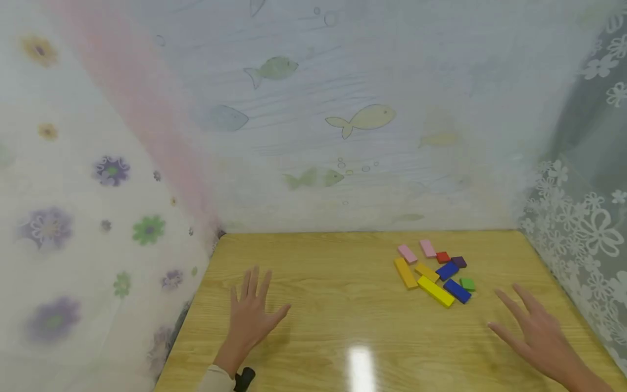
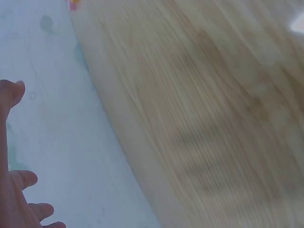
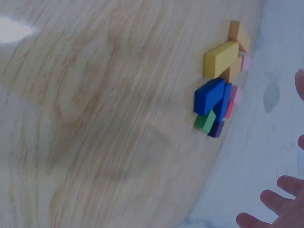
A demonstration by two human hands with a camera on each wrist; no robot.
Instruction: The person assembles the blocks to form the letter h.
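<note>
On the left half of the table my left hand hovers palm down, fingers spread, holding nothing. My right hand is at the right with its fingers extended and nothing in them. Nearest to it are a green block and a blue block. They belong to a loose cluster of coloured blocks: a long yellow block, two orange ones, a second blue one, a red block, a dark purple block and two pink ones. In the right wrist view the right fingers show beyond the cluster.
The wooden table ends at a back wall sheet painted with fish. A flowered sheet hangs along the left side, and a lace-patterned curtain along the right. A bright reflection lies near the front middle of the table.
</note>
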